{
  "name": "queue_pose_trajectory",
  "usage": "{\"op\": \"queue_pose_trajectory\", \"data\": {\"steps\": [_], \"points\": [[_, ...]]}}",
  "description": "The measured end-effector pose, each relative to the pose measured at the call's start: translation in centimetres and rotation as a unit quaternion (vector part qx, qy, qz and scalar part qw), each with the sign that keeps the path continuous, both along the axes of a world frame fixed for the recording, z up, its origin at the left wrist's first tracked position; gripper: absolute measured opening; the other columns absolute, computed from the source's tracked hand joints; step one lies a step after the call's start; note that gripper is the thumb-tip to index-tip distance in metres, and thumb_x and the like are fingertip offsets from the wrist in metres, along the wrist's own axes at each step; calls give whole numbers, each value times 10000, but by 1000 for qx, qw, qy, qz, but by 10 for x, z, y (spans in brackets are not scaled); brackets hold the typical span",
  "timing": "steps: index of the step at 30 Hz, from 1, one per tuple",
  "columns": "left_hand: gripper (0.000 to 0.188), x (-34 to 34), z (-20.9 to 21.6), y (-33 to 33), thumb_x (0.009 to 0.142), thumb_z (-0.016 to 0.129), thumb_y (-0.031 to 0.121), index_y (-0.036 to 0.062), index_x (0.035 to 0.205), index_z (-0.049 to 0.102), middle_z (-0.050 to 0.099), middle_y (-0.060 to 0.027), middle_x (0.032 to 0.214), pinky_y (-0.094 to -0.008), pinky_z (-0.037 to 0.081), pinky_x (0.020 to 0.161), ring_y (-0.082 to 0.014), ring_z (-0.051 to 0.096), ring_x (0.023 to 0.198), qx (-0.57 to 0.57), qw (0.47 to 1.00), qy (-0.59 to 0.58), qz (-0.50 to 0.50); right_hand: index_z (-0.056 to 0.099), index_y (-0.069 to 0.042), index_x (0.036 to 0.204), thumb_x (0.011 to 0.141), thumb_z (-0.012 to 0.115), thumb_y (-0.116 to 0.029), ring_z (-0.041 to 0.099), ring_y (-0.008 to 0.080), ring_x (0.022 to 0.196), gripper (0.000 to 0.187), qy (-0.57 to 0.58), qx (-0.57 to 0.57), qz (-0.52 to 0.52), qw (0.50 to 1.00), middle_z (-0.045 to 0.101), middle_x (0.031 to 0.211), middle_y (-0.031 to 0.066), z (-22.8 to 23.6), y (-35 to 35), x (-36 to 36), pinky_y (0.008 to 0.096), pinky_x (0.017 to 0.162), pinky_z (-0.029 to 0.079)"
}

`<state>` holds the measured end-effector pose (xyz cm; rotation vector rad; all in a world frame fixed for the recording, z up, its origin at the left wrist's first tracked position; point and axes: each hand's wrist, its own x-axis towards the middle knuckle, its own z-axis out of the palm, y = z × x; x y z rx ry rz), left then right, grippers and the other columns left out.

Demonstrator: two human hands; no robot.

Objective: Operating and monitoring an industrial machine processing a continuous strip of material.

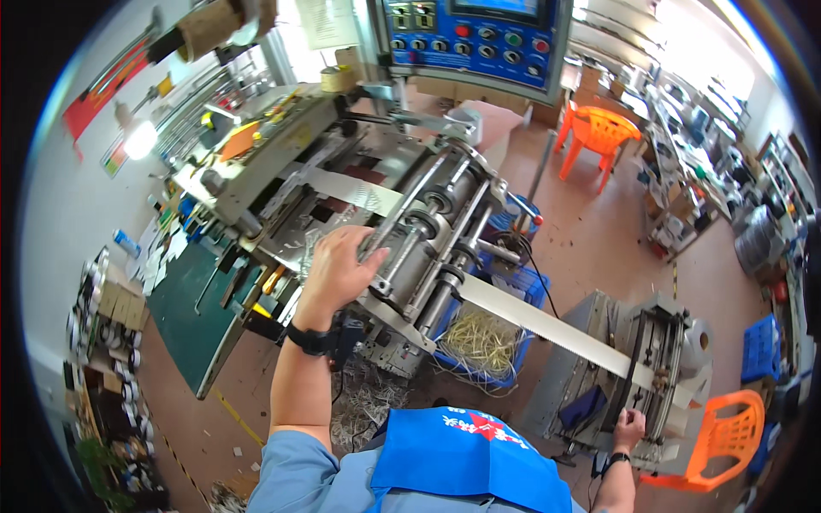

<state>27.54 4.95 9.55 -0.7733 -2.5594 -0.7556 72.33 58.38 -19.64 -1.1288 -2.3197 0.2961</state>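
Observation:
My left hand point(336, 267) lies at the near end of the roller assembly point(428, 224) on the large machine, fingers stretched and thumb apart, beside a metal bar. A pale paper strip point(547, 327) with a serrated edge runs from the rollers to the smaller machine point(637, 376) at the right. There my right hand point(630, 428) is closed at the smaller machine's near edge, and what its fingers grip is hidden. Another stretch of pale strip point(355, 190) crosses the large machine's metal bed, next to clear plastic scraps.
A blue crate point(510, 376) of yellowish shredded strips stands below the paper strip. Above hangs a blue control panel point(470, 38) with knobs and buttons. Orange chairs stand at the back point(599, 132) and right point(727, 436). A green board point(192, 299) lies left; plastic waste point(368, 402) covers floor nearby.

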Motion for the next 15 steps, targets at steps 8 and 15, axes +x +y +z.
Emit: {"op": "queue_pose_trajectory", "data": {"steps": [8, 15], "points": [[368, 2, 4, 7, 821, 723, 254, -14, 1064, 655, 671, -192, 1044, -413, 490, 869, -364, 633, 976, -7, 999, -18, -28, 632, -49, 846, 805, 702, -233, 593, 291, 727, 202, -13, 25, 4, 1000, 590, 801, 122, 5, -1, 1, 392, 680, 491], [366, 3, 3, 7, 834, 716, 273, -12, 1054, 651, 667, -185, 1053, -429, 467, 891, -372, 620, 992, -16, 999, -28, -38, 640, -57, 865, 817, 680, -206, 588, 288, 778, 162, -9, 44, 33, 998, 599, 811, 112, 20, -35, -31, 397, 734, 492]]}}
